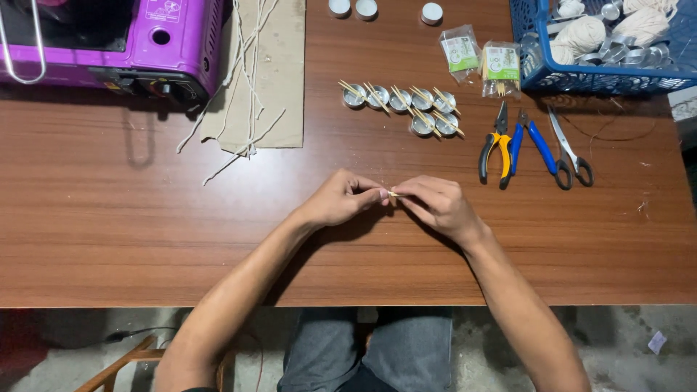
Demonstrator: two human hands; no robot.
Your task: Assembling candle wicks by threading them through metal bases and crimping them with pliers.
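- At the middle of the bench (pixel 145 239), the left hand (pixel 340 199) and right hand (pixel 435 205) meet fingertip to fingertip, both pinched shut on one small pale stick (pixel 393 194), so that it is held from both ends just above the wood.
- Beyond the hands, a cluster of small metal cups (pixel 403 105) sits in two short rows, each with thin sticks laid across its rim, apparently to bridge the opening.
- To the right of the cups lie yellow-handled pliers (pixel 495 149), blue-handled pliers (pixel 539 145) and scissors (pixel 570 152), side by side, handles toward the person, within easy reach.
- Two small packets (pixel 481 59) of sticks stand near a blue basket (pixel 530 69) holding balls of string and metal strips.
- On the far left, loose strings (pixel 243 94) lie over a piece of cardboard (pixel 283 80) beside a purple stove (pixel 145 43).
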